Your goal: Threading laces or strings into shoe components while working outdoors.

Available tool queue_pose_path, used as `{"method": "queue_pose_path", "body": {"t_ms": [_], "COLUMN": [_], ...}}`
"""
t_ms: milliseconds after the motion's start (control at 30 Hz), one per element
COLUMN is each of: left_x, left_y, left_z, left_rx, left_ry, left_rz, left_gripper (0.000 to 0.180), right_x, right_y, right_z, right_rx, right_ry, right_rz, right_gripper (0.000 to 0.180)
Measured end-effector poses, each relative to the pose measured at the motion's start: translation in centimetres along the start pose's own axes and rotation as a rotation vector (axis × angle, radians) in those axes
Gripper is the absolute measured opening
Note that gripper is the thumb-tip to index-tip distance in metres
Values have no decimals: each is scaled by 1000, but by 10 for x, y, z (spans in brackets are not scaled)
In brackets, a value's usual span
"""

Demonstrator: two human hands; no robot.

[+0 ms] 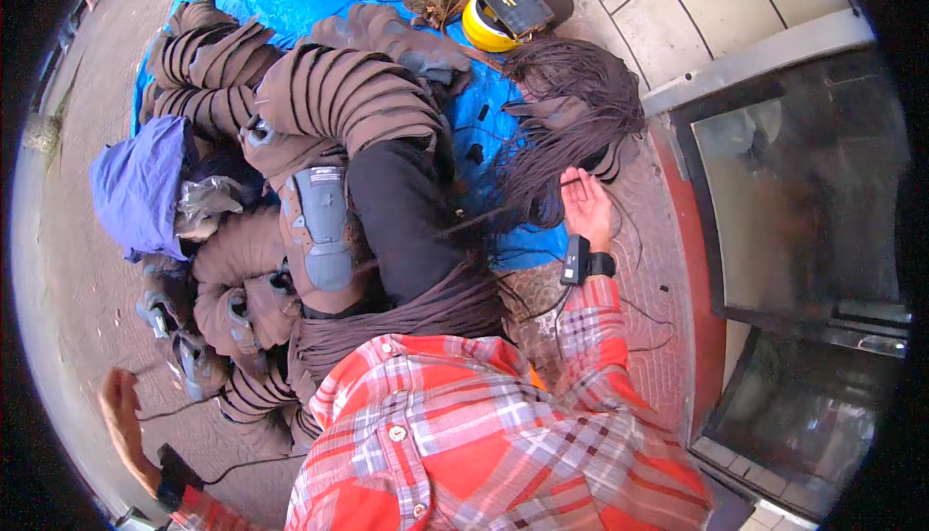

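Note:
A brown padded piece with a grey-blue panel (329,231), like a knee pad, lies against my black-trousered leg. My right hand (586,210) is palm up beside a large heap of brown cords (571,96), its fingers curled on a brown cord. A thin cord (469,224) slants across my leg between the heap and the pad. Out at the lower left, my left hand (124,420) is closed, slightly blurred, with a cord (169,413) running from its fingers toward the pads. More brown cords (416,313) lie in a bundle across my lap.
Long curved stacks of brown pads (344,96) fill the ground ahead and left, partly on a blue tarp (498,110). A purple cloth (145,188) covers some items. A yellow round container (484,28) holds a black box (515,1). A dark glass panel (798,192) stands at right.

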State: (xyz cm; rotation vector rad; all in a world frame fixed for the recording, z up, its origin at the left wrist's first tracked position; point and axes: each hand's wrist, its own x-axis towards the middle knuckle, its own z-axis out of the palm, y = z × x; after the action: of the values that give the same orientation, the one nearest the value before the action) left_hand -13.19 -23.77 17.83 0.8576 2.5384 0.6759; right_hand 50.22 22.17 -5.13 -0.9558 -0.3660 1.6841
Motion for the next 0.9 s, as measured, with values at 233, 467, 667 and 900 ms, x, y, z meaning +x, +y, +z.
{"method": "queue_pose_path", "body": {"t_ms": [233, 467, 667, 900], "left_x": [-7, 21, 21, 29], "left_y": [-151, 152, 174, 163], "left_z": [85, 225, 280, 296], "left_rx": [950, -189, -372, -560], "left_ry": [-297, -182, -128, -167], "left_rz": [23, 463, 426, 294], "left_gripper": [21, 17, 20, 22], "right_x": [-52, -128, -136, -133], "right_y": [32, 117, 172, 174], "right_z": [105, 226, 242, 242], "right_rx": [-141, -1053, -1421, -1445], "right_ry": [-229, -775, -944, -909], "right_rz": [14, 120, -470, -479], "right_gripper": [17, 16, 6, 4]}}
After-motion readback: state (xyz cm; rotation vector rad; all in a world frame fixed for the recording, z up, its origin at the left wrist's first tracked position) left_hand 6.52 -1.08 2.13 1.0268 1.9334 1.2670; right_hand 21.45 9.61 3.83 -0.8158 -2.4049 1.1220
